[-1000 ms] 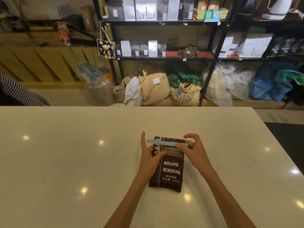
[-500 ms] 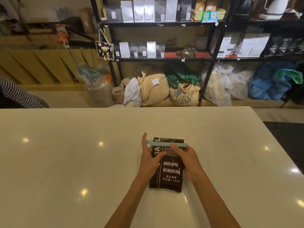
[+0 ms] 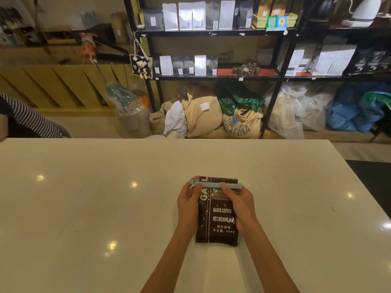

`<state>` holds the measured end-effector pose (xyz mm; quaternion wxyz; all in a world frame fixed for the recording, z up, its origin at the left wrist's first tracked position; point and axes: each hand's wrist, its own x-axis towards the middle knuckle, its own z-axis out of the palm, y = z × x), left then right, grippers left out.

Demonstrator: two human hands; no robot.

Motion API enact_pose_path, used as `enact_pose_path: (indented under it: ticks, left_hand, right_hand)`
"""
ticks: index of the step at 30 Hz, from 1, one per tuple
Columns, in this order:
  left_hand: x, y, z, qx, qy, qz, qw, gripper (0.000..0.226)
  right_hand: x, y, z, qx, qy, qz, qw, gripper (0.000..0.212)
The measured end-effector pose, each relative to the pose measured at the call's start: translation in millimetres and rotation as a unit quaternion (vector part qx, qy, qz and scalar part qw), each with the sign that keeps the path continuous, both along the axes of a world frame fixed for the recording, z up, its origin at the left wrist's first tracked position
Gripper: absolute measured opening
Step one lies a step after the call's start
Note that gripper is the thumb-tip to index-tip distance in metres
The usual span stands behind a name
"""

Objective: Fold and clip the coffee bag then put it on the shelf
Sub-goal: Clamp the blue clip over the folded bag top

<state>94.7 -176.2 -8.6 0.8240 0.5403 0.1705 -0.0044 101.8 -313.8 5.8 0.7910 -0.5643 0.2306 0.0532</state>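
Both hands (left (image 3: 189,205), right (image 3: 241,199)) clamped on clip-topped (image 3: 215,184) coffee bag (image 3: 218,220).

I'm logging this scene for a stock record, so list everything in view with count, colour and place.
coffee bag: one, dark brown with white print, flat on the table, near edge
clip: one, light blue, across the bag's top
table: one, glossy white, foreground
shelf: black metal frame, behind the table
pouches: several, white, grey and black, standing on the two upper shelf levels
small jars: a cluster, middle level; count unclear
sacks: several, tan burlap, on the floor under the shelf
plastic bags: several, clear and blue, floor at right
striped sleeve: one, black and white, far left
left hand: on the bag's left side, at the clip
right hand: on the bag's right side, at the clip
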Motion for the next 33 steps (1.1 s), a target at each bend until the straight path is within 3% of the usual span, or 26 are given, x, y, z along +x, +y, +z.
enact_pose_path:
  ticks: [16, 33]
  left_hand:
    - [10, -9, -4, 0.021, 0.009, 0.081, 0.996, 0.013]
    - [14, -10, -4, 0.041, 0.034, 0.085, 0.995, 0.011]
  right_hand:
    - [3, 3, -4, -0.001, 0.009, 0.002, 1.0, 0.033]
    - [3, 4, -2, 0.008, 0.014, -0.008, 1.0, 0.031]
